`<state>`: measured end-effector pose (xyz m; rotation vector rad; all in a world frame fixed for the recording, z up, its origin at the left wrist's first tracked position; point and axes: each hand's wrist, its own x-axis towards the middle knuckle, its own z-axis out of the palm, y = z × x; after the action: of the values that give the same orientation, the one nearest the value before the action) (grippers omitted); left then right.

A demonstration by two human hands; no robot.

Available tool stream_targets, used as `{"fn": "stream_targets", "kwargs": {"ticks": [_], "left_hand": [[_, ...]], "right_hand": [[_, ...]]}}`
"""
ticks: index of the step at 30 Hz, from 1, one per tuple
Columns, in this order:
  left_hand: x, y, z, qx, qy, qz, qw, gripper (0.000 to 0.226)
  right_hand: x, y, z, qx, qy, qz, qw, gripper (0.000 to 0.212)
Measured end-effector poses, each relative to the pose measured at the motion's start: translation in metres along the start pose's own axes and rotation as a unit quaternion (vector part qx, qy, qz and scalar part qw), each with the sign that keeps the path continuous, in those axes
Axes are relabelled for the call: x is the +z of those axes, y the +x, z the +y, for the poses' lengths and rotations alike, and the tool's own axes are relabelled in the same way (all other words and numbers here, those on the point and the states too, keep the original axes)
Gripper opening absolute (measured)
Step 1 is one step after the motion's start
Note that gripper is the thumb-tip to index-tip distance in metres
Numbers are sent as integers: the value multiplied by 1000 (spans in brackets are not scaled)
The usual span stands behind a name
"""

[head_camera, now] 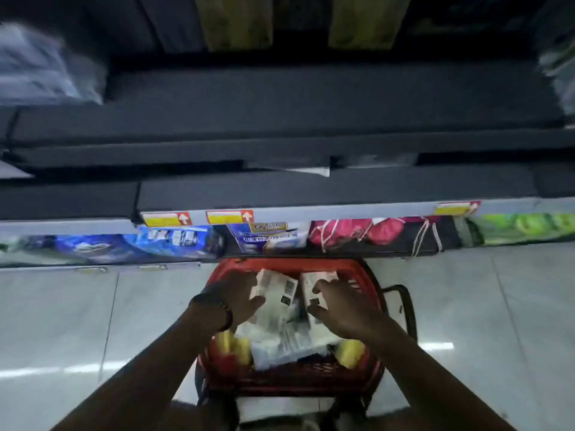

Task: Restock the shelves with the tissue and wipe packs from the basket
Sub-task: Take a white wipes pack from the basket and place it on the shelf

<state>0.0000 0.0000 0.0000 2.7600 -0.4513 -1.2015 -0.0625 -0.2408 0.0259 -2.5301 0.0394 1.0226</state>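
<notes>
On the floor before the shelves [326, 209], both hands reach into the red basket [292, 385], one white pack apiece.

The left hand [239, 298] clasps the left pack [277, 289] along its side edge with the thumb tucked under its near corner. The right hand [342, 306] pinches the right pack [320, 283] between curled fingers above and thumb below. Motion blur softens both grips. Both packs stand tilted up out of the loose heap of white packs [280, 340], and taking two at once would likely halve the trips. The basket sits close against the bottom shelf, presumably to keep the lift short. Yellow items [350, 353] lie at its near corners, and the rest of the stock remains inside. Stocking appears to be only partly done.
</notes>
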Motion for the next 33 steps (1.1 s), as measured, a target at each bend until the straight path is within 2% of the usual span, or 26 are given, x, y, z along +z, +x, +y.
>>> {"fn": "stream_targets", "kwargs": {"ticks": [2,7,9,12,15,18,21,22,23,25,26,28,29,31,33], "left_hand": [[33,30,-12,5,-26,38,999,43],[97,88,-29,-53,-140,28,988,56],[115,105,-32,-84,-200,28,976,71],[125,132,-42,-61,-204,8,977,96],[125,131,-40,-18,-223,32,974,85],[136,115,-34,-58,-280,54,957,87],[133,109,-30,-32,-321,68,944,109],[133,112,-32,-24,-328,65,942,108],[130,105,-30,-26,-330,61,942,98],[132,97,-28,-32,-349,72,934,73],[136,96,-27,-30,-372,82,924,72],[140,95,-26,-42,-427,93,898,86],[140,93,-26,-45,-448,89,888,84],[138,92,-28,-47,-480,76,873,64],[135,81,-26,-48,-513,74,854,53]], "right_hand": [[31,24,14,-4,31,23,999,43],[101,73,34,-18,139,107,984,26],[122,84,35,-21,159,119,980,26],[147,92,32,-28,196,82,977,34],[163,96,22,-19,253,45,966,62],[191,91,10,10,314,53,948,88],[202,84,-4,33,394,89,914,85],[202,83,-9,40,414,91,905,76],[202,83,-12,51,429,89,898,71],[207,78,-15,71,449,99,885,80],[211,75,-15,69,460,109,878,82],[226,75,-6,60,494,118,860,75],[228,71,-4,52,504,115,855,70],[228,66,-3,33,513,113,850,65],[226,61,-4,12,522,111,846,61]]}}
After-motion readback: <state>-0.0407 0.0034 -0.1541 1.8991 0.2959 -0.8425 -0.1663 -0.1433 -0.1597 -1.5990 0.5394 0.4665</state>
